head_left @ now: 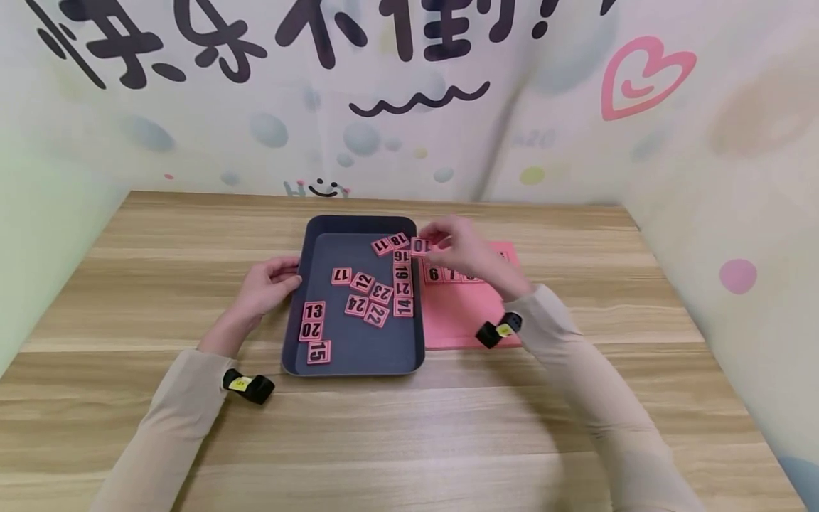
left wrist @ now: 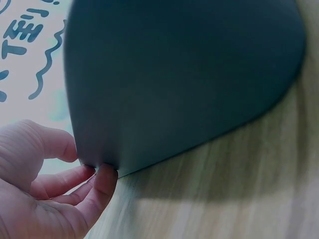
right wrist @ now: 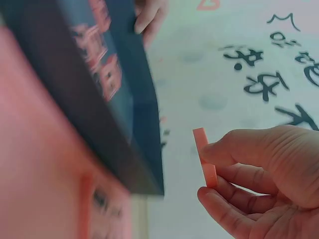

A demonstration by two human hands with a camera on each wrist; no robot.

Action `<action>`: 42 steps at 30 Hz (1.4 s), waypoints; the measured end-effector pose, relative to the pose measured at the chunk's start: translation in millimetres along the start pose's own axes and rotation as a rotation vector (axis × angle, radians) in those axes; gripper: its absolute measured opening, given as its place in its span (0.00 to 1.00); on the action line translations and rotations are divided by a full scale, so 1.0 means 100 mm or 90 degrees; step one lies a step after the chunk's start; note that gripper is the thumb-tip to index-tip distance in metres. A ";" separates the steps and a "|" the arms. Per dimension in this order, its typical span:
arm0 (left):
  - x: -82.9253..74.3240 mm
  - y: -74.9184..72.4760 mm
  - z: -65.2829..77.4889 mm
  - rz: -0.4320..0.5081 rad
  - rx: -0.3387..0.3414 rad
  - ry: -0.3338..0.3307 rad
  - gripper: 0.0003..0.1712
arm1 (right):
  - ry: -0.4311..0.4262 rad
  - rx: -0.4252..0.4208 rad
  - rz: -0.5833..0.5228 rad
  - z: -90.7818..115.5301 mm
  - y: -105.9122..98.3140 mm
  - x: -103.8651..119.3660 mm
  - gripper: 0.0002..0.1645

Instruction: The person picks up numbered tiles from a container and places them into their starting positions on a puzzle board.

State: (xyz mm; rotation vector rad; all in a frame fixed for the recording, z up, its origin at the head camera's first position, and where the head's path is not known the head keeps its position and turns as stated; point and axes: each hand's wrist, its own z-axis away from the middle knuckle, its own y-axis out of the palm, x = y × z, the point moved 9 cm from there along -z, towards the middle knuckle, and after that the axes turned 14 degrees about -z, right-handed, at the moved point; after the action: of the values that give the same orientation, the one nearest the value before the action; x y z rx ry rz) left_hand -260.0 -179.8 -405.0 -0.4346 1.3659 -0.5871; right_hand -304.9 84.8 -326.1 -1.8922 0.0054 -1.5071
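My right hand [head_left: 457,245] pinches a small pink number tile marked 10 [head_left: 419,247] between thumb and fingers, over the right rim of a dark tray [head_left: 358,364]. In the right wrist view the pinched tile [right wrist: 205,158] shows edge-on. At the tray's left side, my left hand [head_left: 265,284] holds the edge, its thumb [left wrist: 62,146] at the rim and its fingers against the outer wall. Loose pink tiles lie in the tray, among them 17 [head_left: 342,276], 13 [head_left: 314,311] and 22 [head_left: 376,315], several of them turned or upside down.
Right of the tray lies a pink board [head_left: 457,316] with a row of number tiles, including a 6 [head_left: 434,274]; my right hand and forearm hide part of it. The wooden table [head_left: 358,441] meets a decorated wall [head_left: 397,156] behind.
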 end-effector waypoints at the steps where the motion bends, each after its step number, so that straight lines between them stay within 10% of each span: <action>1: 0.00 0.00 0.00 0.002 -0.001 0.000 0.25 | 0.002 -0.004 0.000 0.06 -0.05 -0.05 0.20; 18: -0.03 -0.03 -0.02 -0.003 -0.008 0.005 0.25 | 0.078 -0.006 0.077 0.74 -0.30 -0.79 0.18; 42: 0.01 0.01 -0.02 0.000 -0.001 0.011 0.25 | 0.113 -0.062 0.178 0.91 -0.25 -0.89 0.18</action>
State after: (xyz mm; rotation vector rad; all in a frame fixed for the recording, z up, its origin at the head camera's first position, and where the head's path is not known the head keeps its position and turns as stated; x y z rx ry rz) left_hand -261.5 -179.7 -406.6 -0.4318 1.3833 -0.5906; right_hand -266.1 187.0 -395.5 -1.7412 0.4145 -1.4948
